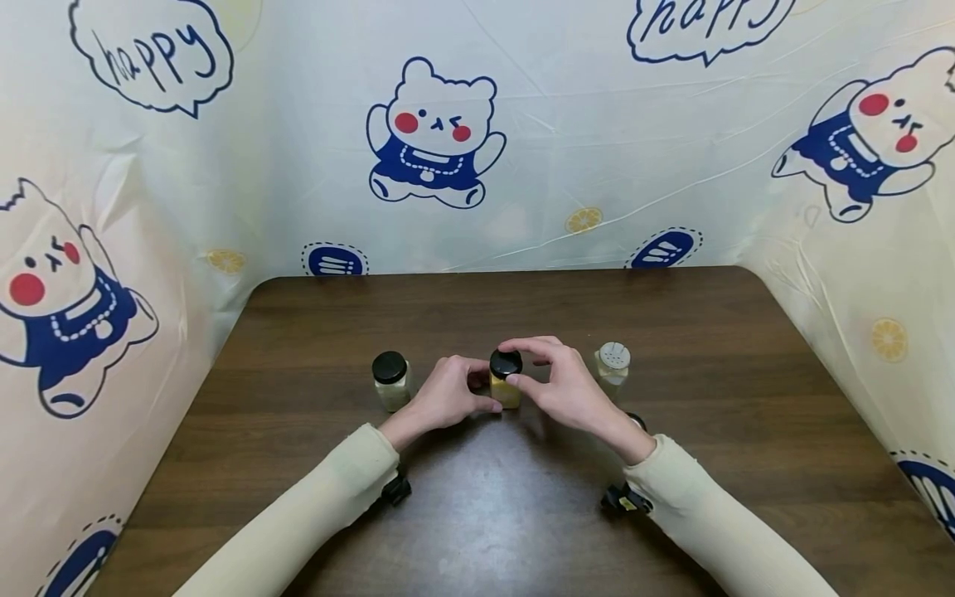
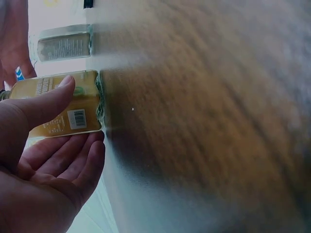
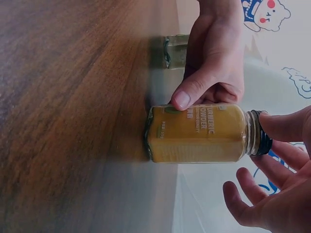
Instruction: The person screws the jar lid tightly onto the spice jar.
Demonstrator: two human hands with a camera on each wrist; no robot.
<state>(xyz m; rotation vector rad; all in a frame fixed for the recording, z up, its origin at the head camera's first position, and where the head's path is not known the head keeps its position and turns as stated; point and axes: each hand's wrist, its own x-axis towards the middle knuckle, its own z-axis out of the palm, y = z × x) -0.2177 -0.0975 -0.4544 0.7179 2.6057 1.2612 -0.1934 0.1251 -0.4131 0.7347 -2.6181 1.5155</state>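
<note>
A glass jar of yellow turmeric powder (image 3: pixel 194 138) stands upright on the table, its printed label legible in the right wrist view. My left hand (image 1: pixel 451 390) holds its body low, thumb (image 2: pixel 53 99) on one face and fingers at another. At the top, my right hand (image 1: pixel 563 381) pinches the black lid (image 1: pixel 506 363) between thumb and fingers, the other fingers spread apart. Left of my left hand is a jar with a black lid and pale contents (image 1: pixel 391 381). Beyond my right hand stands a jar with a pale, holed top (image 1: pixel 614 365), partly hidden by that hand.
The brown wooden table (image 1: pixel 477 531) ends at a back edge against a printed cloth (image 1: pixel 537 149), which also hangs at both sides. A small dark object (image 1: pixel 637 420) shows behind my right wrist, mostly hidden. Black wrist cameras (image 1: pixel 397 489) sit under both cuffs.
</note>
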